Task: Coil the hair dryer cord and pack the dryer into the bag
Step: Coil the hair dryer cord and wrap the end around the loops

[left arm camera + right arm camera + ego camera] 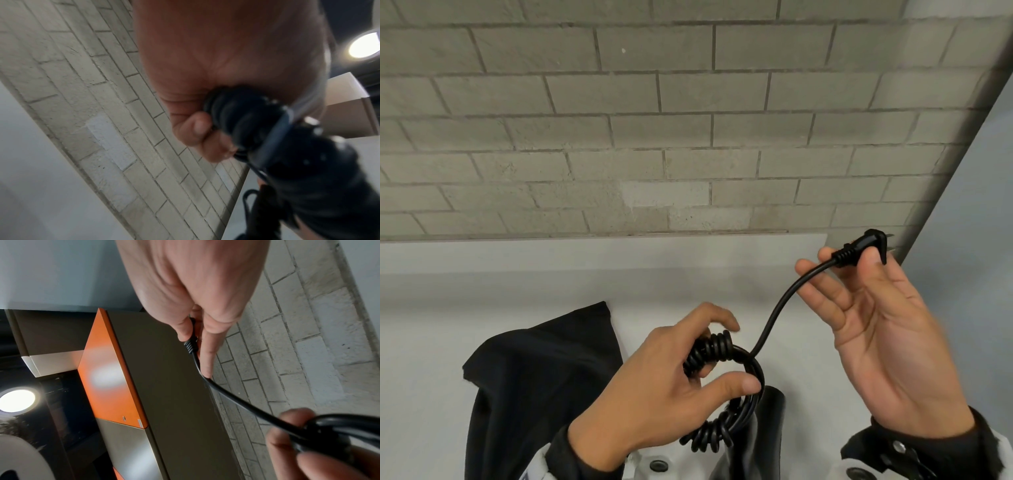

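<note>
The black cord is wound into a coil of loops, and my left hand grips that coil above the table. A free stretch of cord rises to the right to the black plug, which my right hand pinches between thumb and fingers. The left wrist view shows my fingers curled round the coil. In the right wrist view the plug's ribbed end sits between my fingertips. The black dryer body stands below the coil, partly hidden. A black fabric bag lies at the left.
A white table runs up to a grey brick wall. A grey panel stands at the right edge. The right wrist view shows an orange and brown cabinet and a ceiling light.
</note>
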### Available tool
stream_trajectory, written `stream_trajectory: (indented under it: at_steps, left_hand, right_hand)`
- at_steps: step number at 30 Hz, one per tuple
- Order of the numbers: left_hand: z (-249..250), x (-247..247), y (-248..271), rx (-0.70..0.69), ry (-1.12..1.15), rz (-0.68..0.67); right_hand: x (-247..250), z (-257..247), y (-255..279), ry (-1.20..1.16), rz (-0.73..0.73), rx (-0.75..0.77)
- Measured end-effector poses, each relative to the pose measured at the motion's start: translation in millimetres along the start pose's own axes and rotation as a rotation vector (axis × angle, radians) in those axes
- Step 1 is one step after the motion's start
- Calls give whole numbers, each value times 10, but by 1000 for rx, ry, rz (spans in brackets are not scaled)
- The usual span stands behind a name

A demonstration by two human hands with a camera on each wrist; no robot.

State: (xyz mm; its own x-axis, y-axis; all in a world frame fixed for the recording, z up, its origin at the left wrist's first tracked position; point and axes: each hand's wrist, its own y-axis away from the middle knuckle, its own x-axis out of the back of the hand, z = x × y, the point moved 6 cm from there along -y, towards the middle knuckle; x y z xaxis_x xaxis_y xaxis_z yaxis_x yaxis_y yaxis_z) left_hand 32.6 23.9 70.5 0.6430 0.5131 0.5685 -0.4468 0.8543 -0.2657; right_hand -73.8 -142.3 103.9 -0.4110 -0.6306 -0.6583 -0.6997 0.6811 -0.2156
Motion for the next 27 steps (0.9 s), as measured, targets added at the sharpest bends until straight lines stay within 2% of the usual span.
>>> stream_trajectory:
  at_steps: [9, 13, 16, 20, 27]
  left_hand:
    - [58, 19, -2, -94, -131, 41]
    - [66, 32, 18, -122, -137, 43]
    - [36, 56, 28, -114, -94, 42]
    - [-2, 56, 32, -100, -26, 28]
    - [-22, 61, 23, -109, 4, 13]
  right_hand:
    - [5, -11, -78, 17, -7, 33]
    - [159, 56, -118, 114, 61, 93]
    - [304, 153, -128, 210, 87, 84]
    - [431, 361, -132, 397, -11, 16]
    - [391, 661, 39, 663, -330, -173]
